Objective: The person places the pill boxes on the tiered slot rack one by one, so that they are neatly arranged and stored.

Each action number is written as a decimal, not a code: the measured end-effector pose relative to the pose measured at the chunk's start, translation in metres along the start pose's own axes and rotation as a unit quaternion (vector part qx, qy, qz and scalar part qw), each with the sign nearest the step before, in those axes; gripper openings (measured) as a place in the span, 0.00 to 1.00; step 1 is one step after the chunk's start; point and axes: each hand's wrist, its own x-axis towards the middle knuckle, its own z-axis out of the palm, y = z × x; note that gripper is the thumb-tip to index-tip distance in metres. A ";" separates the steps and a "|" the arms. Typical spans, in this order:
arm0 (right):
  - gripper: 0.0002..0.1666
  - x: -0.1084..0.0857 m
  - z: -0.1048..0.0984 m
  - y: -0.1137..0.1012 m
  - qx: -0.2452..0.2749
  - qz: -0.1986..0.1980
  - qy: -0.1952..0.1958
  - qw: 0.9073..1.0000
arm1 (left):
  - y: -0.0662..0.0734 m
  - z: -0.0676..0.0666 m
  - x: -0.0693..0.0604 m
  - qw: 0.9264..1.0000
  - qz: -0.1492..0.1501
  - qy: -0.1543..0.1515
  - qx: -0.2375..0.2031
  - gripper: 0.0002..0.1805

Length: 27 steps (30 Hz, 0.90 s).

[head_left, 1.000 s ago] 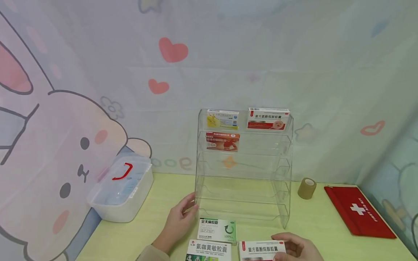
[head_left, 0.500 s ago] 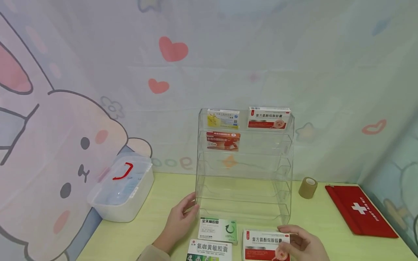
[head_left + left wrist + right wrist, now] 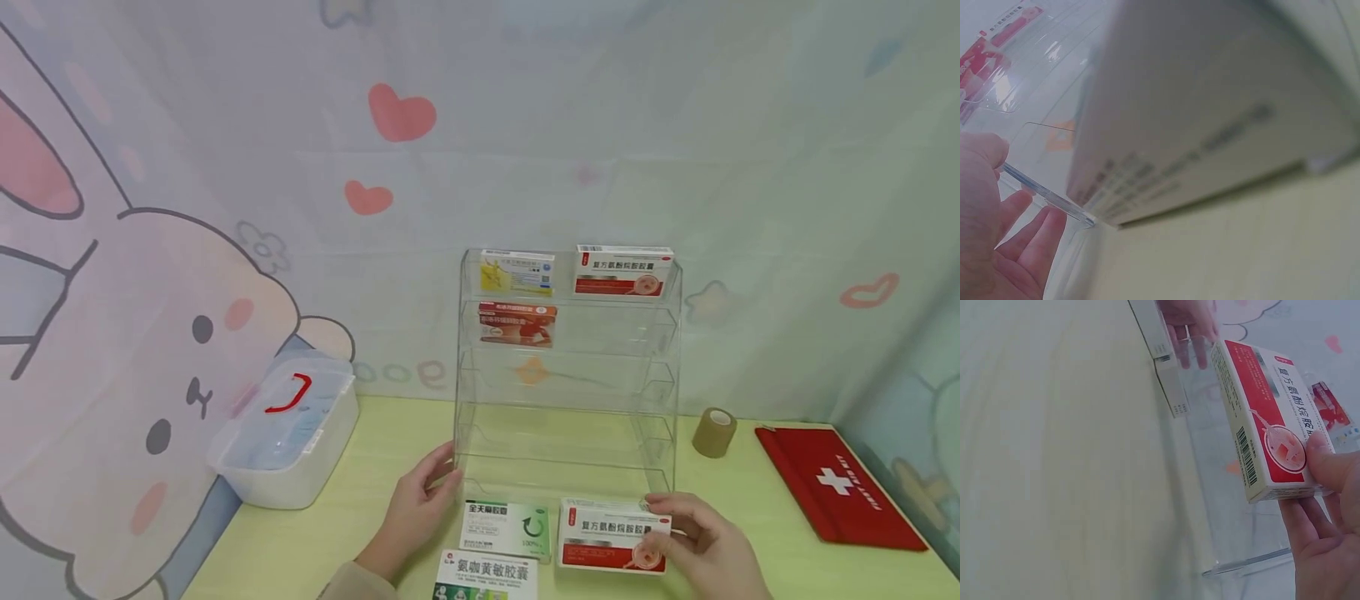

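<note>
My right hand point(image 3: 708, 542) grips a red-and-white medicine box point(image 3: 615, 537) by its right end, thumb on the printed front. The box is held before the lower front of a clear acrylic tiered rack point(image 3: 566, 462). At the rack's left side, my left hand point(image 3: 416, 508) holds the edge of the side panel between thumb and fingers. Between the hands are a green-and-white medicine box point(image 3: 506, 529) and, nearer me, a white capsule box point(image 3: 487, 575) cut off by the frame. In the right wrist view, the held medicine box point(image 3: 1266, 419) is tilted, its barcode end showing.
On the rack's top tier sit a yellow-and-white box point(image 3: 517, 273) and another red-and-white box point(image 3: 624, 271); an orange-red box point(image 3: 517, 325) is one tier lower. A tan tape roll point(image 3: 714, 432) and red first aid pouch point(image 3: 840, 487) lie right, a white lidded bin point(image 3: 285, 442) left.
My right hand has carried the red-and-white box forward, from the near edge of view up to the rack's lower front. The left hand keeps its hold on the rack's side.
</note>
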 end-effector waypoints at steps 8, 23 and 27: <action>0.25 0.022 -0.013 -0.026 -0.028 -0.092 0.008 0.995 | -0.001 -0.001 0.001 1.000 0.004 0.002 -0.001 0.29; 0.23 0.070 -0.034 -0.074 -0.035 -0.198 0.047 0.978 | -0.001 0.001 0.001 1.000 0.003 0.000 0.000 0.28; 0.22 0.080 -0.036 -0.085 -0.038 -0.206 0.047 0.977 | -0.002 0.001 0.001 1.000 0.004 -0.001 -0.003 0.28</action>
